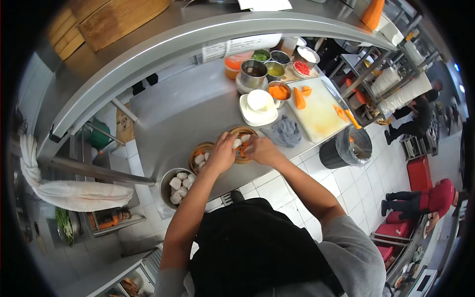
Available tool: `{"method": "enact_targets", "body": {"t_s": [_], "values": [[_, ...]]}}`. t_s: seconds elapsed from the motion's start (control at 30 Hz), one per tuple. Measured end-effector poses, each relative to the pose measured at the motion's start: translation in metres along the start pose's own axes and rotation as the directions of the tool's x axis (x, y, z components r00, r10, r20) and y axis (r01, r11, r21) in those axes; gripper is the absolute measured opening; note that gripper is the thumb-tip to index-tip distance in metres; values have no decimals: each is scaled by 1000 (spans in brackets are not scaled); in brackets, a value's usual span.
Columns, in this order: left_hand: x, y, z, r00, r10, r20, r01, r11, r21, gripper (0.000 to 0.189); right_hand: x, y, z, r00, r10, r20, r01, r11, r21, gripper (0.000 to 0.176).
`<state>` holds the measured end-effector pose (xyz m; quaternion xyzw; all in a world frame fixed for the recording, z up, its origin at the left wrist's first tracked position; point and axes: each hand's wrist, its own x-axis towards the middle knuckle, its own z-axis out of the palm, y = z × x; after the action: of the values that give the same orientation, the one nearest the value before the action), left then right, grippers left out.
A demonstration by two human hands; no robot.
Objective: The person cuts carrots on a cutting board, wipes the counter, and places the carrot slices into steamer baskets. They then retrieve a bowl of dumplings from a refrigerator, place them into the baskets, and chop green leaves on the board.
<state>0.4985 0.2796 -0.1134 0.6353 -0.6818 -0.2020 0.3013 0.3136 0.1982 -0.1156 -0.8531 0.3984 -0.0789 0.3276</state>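
My left hand is over the left side of a round bamboo steamer basket, its fingers closed on a small white dumpling. From the right, my right hand reaches over the rim with fingers pinched together at orange carrot pieces inside; what they grip is hidden. Another white dumpling lies in the basket. Just left stands a second bamboo basket holding several white dumplings, partly covered by my left hand. A metal bowl of more white pieces sits near my left forearm.
Right of the basket lie a grey cloth and a cutting board with carrot and a knife. White dishes and ingredient containers stand behind. A steel shelf crosses overhead; a bin stands right. Two people are farther right.
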Motion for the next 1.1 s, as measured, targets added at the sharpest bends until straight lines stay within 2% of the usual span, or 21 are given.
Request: {"method": "enact_targets", "body": {"t_s": [0.03,0.07,0.2,0.33,0.4,0.43,0.47,0.5,0.53,0.57,0.63,0.67,0.73,0.83,0.9,0.97,1.0,1.07,1.1], "values": [[8,-3,5,995,-47,85,48,999,-6,54,1,0,9,998,-12,-64,9,999,-40,48],[14,-4,9,995,-41,91,41,999,-6,54,4,4,18,991,-28,-127,18,997,-79,43],[28,-22,22,985,-37,169,36,999,5,49,12,14,36,984,17,-177,-29,997,-67,41],[25,-15,17,989,-23,143,27,999,-27,39,-2,6,14,994,27,-108,-24,999,28,48],[24,-18,19,991,-30,132,33,999,-20,39,-14,-4,-3,989,66,-129,-69,997,-21,65],[24,-21,21,992,-30,125,32,999,-15,39,-15,0,-3,991,58,-123,-61,998,-22,65],[23,-24,24,992,-37,120,39,999,-14,39,-16,6,-1,972,-137,-190,117,987,-113,79],[23,-27,26,995,-26,101,27,1000,-13,38,-16,11,3,913,-329,-240,281,936,-212,92],[24,-29,28,996,-12,84,13,1000,-10,37,-16,14,10,911,-333,-241,286,935,-211,92],[24,-22,22,997,-11,80,12,1000,-4,37,-15,16,18,925,-328,-190,281,930,-239,103],[19,-5,2,974,-133,185,144,988,-50,37,-8,23,33,929,-342,-142,306,924,-228,117],[13,-6,-4,975,-140,175,149,988,-41,37,-6,20,36,924,-356,-142,320,920,-225,117],[-6,-9,-16,995,-62,-75,61,998,-26,39,-2,15,44,919,-352,-179,291,910,-295,115],[-57,-5,-67,976,-141,-166,151,987,55,44,5,16,54,910,-378,-169,298,882,-365,107],[-87,-6,-65,963,-168,-212,191,977,96,47,5,18,56,918,-370,-146,284,866,-411,104],[-106,-8,-48,986,-130,-100,155,938,309,73,8,20,57,900,-408,-155,312,849,-426,97],[-104,-6,-41,983,-142,-115,171,935,310,73,10,19,58,894,-423,-145,329,843,-426,97],[-98,1,-19,981,-193,-30,180,836,519,108,15,16,60,902,-397,-168,292,850,-439,94],[-89,-7,-10,957,-291,24,231,805,547,129,19,12,62,896,-406,-181,294,847,-442,91]]}}
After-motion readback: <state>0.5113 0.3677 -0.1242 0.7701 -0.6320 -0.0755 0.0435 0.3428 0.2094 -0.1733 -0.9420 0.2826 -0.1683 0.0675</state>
